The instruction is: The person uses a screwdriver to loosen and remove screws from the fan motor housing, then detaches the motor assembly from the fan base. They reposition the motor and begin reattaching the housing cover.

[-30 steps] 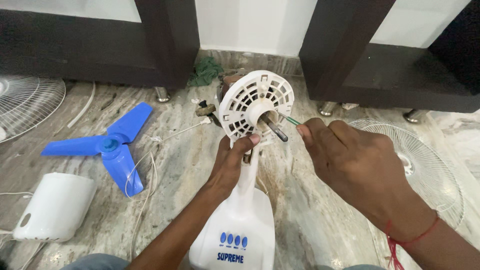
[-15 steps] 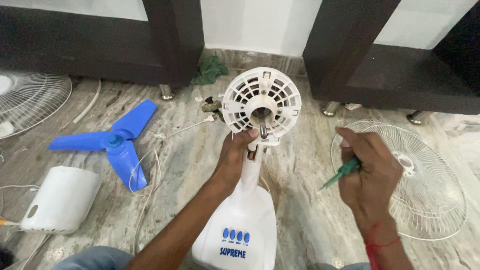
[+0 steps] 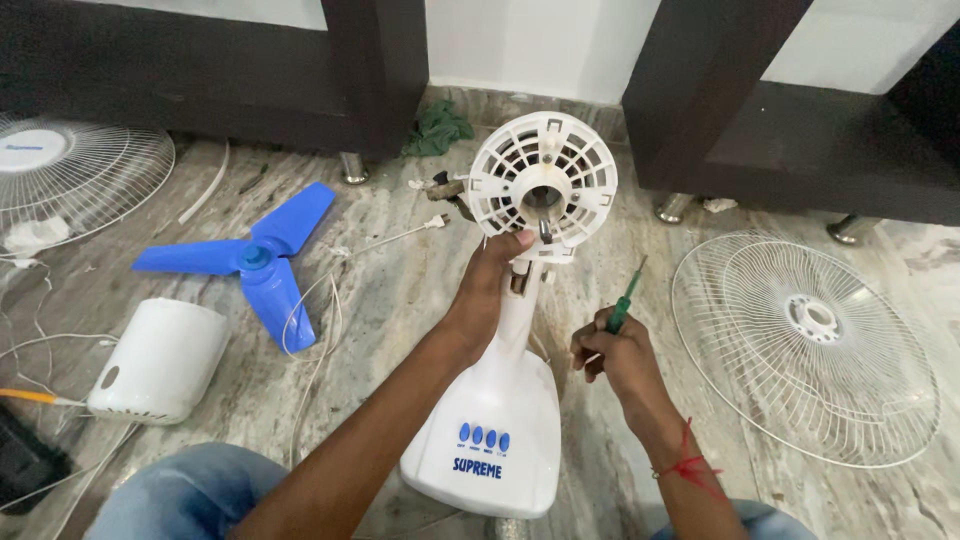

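Fan stand, left hand gripping, right hand clutching screwdriver

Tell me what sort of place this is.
Probably a room in a home, used as a makeshift repair spot: a marble floor, dark wooden furniture on metal legs, and fan parts spread about, such as a blue blade and a wire grille.
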